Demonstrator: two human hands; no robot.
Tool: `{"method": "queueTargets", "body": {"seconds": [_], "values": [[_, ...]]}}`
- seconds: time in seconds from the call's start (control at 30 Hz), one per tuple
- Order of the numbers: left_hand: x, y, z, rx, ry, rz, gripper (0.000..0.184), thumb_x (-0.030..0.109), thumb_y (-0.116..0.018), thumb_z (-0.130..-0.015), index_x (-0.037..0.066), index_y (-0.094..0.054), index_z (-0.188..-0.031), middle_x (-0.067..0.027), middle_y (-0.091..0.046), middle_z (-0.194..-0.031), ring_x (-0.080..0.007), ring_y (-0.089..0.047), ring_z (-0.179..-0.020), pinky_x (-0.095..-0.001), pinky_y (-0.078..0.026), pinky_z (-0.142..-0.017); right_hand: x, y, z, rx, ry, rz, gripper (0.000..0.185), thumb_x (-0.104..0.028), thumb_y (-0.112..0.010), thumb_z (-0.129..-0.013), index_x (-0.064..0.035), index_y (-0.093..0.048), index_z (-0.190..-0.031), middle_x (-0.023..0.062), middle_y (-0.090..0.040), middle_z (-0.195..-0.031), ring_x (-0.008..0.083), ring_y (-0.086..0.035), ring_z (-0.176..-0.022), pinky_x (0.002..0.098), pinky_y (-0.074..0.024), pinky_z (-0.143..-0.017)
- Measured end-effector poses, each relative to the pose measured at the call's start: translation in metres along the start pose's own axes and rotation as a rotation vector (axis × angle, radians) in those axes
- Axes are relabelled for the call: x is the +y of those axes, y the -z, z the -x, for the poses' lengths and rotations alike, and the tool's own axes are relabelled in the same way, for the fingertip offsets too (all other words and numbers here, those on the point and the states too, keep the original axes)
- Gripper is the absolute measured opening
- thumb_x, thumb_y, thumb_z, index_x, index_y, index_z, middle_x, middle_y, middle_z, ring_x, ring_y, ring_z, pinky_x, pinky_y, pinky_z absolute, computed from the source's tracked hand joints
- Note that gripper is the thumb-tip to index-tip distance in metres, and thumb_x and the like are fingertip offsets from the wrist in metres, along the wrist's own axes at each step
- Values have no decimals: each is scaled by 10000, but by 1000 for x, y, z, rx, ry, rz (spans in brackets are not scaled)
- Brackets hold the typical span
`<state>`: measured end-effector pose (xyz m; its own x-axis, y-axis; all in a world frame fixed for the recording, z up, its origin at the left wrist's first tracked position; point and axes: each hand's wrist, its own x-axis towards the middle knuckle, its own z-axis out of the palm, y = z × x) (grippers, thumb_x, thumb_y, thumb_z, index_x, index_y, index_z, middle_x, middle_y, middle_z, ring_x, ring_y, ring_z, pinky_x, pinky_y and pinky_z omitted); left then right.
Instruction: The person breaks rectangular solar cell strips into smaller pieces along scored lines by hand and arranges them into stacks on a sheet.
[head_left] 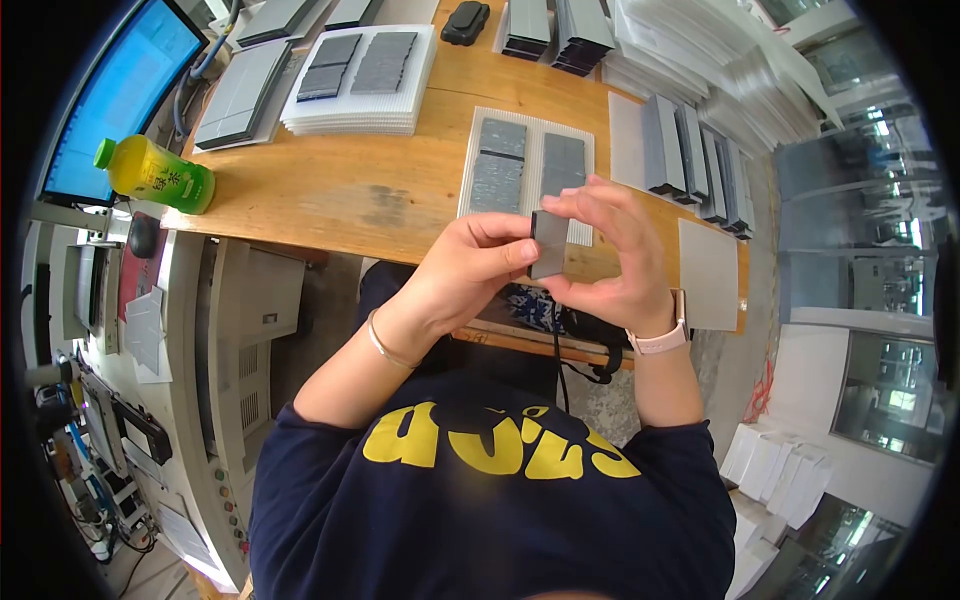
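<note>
A small grey rectangular block with a dark edge is held up in front of my chest, over the table's near edge. I cannot make out whether it is one piece or a stack of thin ones. My left hand grips its left side, the thumb on its face. With thumb and fingers, my right hand holds its top and bottom ends. Just beyond lies a white ridged sheet bearing two columns of thin grey pieces; the block and my fingers hide part of its near end.
At left stand a green-capped drink bottle and a monitor. A stack of white ridged sheets carries more grey pieces. Grey bundles line the right side, near a white sheet. A black object lies at the back.
</note>
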<state>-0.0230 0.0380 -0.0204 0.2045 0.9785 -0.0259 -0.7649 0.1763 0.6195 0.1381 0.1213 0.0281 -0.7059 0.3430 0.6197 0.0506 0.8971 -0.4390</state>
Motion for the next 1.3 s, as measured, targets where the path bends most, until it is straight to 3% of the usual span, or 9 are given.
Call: {"method": "queueTargets", "body": {"seconds": [0.2,0.4,0.5,0.6,0.7,1.0,1.13,1.23,1.3], "values": [[-2,9,-3,33,-2,-8,227,83,-588,-847,-57,-585,-1025,-91,-616,-963,-141,-579,-887,-281,-475,-802,-1,-4,2,-14,7,182,624,-94,-754,-515,-100,-556,-1107,0,-608,-1012,195,-546,-957,399,-457,-884],[-2,5,1,163,-57,-304,240,91,-550,-871,-68,-567,-1051,-70,-607,-956,-115,-556,-874,-251,-457,-791,5,-12,5,-1,59,232,652,-86,-751,-519,-105,-534,-1133,5,-613,-1009,203,-540,-964,410,-431,-913],[2,3,3,101,0,-54,250,109,-552,-873,-60,-567,-1057,-72,-605,-956,-116,-553,-858,-258,-454,-790,5,-11,7,37,-37,-13,723,-86,-754,-528,-103,-476,-1195,13,-621,-1032,211,-526,-987,418,-394,-948],[-1,7,2,75,27,3,252,124,-561,-870,-52,-573,-1050,-82,-606,-960,-133,-563,-863,-281,-463,-794,6,-16,13,40,-117,-148,777,-91,-758,-536,-101,-425,-1239,21,-625,-1048,217,-516,-1003,421,-368,-968],[0,7,2,-2,58,16,282,158,-558,-871,-54,-555,-1057,-105,-604,-957,-184,-587,-885,-336,-479,-818,4,-14,14,27,-118,-161,774,-96,-762,-538,-101,-429,-1237,20,-625,-1044,215,-517,-999,419,-367,-969],[-5,10,-4,-126,147,171,317,204,-641,-812,-1,-559,-1039,-75,-601,-944,-187,-596,-874,-342,-493,-811,7,-12,13,29,-8,-167,745,-103,-768,-524,-100,-462,-1203,18,-617,-1056,222,-523,-980,430,-381,-954],[-6,11,-6,-156,201,230,427,189,-685,-772,25,-512,-1127,-71,-599,-966,-204,-605,-887,-351,-510,-796,0,-5,10,0,-33,-96,647,-129,-762,-542,-96,-519,-1141,29,-592,-1031,263,-527,-953,441,-389,-945],[-3,5,-4,-120,253,260,554,165,-717,-729,29,-451,-1195,-82,-599,-995,-222,-611,-902,-375,-533,-758,5,-2,18,-72,-44,-109,630,-190,-773,-563,-103,-527,-1137,87,-541,-1048,294,-512,-980,418,-383,-943],[-4,7,-4,-102,259,228,574,179,-729,-712,31,-450,-1192,-94,-585,-998,-234,-599,-898,-373,-508,-784,-5,3,10,-72,-46,-141,639,-187,-775,-561,-109,-525,-1143,65,-546,-1048,284,-511,-994,395,-397,-928]]}}
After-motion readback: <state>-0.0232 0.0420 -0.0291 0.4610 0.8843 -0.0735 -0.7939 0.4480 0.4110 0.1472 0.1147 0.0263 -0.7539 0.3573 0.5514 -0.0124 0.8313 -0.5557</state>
